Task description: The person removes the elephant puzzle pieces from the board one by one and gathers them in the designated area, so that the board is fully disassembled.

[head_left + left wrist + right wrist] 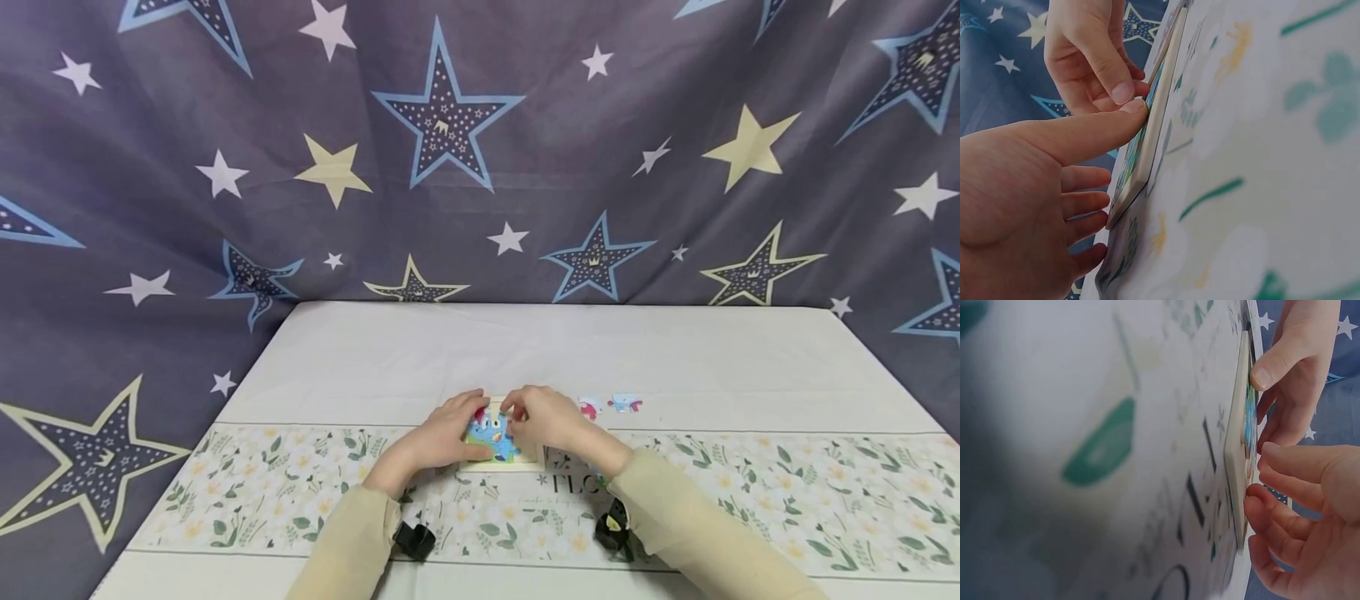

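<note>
A small jigsaw puzzle [489, 429] with a blue cartoon figure lies in a pale wooden tray [498, 467] in the head view. My left hand [442, 433] rests along the tray's left side, its thumb over the lower part of the picture. In the left wrist view that thumb [1110, 128] presses near the tray's edge. My right hand [551, 419] is over the tray's right part, fingers bent and fingertips at the puzzle's surface. The right wrist view shows its thumb and forefinger [1291, 487] close to the tray, with no piece visible between them.
Two loose puzzle pieces, one pink and white [588, 408] and one blue [626, 403], lie beyond my right wrist. Another colored bit [602, 481] shows partly beside the right sleeve. A floral cloth strip [300, 483] crosses the white table; a starry curtain [480, 225] hangs behind.
</note>
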A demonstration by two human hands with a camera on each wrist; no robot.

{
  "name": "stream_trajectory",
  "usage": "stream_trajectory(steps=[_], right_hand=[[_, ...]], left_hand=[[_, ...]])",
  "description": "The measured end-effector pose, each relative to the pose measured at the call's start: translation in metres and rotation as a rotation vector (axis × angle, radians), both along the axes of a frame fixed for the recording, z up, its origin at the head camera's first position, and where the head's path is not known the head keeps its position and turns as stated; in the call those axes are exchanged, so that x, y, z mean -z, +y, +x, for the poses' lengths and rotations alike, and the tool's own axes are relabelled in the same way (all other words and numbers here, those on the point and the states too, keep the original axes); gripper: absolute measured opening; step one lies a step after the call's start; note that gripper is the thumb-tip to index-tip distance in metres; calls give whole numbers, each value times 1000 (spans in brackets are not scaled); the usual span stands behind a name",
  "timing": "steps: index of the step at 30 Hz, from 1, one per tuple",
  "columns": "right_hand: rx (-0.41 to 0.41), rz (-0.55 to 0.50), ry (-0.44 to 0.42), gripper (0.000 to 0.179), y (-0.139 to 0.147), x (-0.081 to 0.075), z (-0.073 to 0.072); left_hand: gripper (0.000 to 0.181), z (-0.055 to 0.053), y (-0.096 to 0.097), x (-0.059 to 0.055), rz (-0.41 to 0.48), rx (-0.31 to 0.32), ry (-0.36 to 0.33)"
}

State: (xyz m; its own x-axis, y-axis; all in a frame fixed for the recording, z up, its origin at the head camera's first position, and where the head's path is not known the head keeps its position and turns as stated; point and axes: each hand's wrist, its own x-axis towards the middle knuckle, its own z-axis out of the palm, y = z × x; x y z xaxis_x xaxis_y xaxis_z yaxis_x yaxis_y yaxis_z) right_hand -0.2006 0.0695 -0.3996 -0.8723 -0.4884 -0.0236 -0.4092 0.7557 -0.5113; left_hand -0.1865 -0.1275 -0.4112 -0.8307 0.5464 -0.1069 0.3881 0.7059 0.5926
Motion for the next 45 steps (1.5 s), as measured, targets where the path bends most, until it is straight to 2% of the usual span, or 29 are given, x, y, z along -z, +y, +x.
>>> stream_trajectory(steps=[5,14,35,45], right_hand=[[1,6,-4,27,0,0,0],[6,53,-20,35,0,2,1],[3,66,24,29,-4,3,1],[-12,24,19,29,-4,4,0]], left_hand=[[75,3,-4,-3,-16,-3,13],[70,8,-8,-2,-7,-7,-10],[64,6,-9,-1,21,11,-26],[63,8,-10,-2,36,14,-37]])
